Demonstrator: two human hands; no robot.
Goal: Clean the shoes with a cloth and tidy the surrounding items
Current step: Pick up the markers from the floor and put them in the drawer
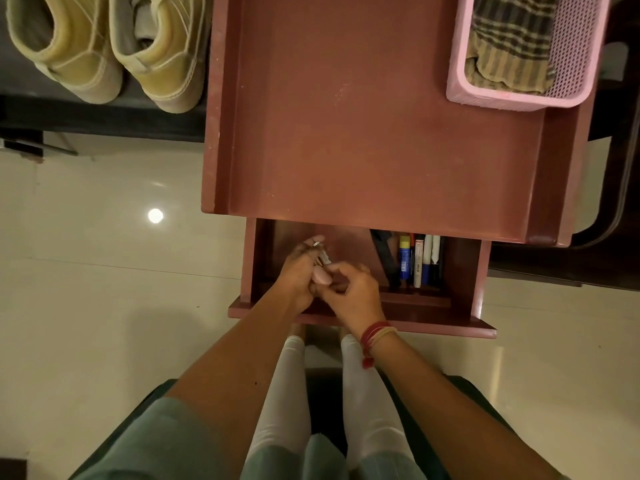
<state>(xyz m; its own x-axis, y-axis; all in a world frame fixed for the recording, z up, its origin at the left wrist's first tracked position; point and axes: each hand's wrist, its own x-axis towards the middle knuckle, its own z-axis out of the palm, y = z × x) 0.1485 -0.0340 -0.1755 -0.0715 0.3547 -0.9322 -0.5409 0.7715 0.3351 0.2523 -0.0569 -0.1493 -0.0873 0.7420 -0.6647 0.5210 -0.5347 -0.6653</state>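
Hands joined inside the open drawer.
Left hand (299,271) curls around a small tube (324,258); right hand (349,289) pinches its near end, the two hands touching within the drawer (465,271). Markers (419,259) lie just to their right. Beyond, on the table (346,133), a pink basket (502,97) holds the striped cloth (509,39); the shoes (69,46) stand far left, well apart.

Single head-worn view (wide-angle), facing steeply down — close above the open drawer (433,325), table (363,133) beyond
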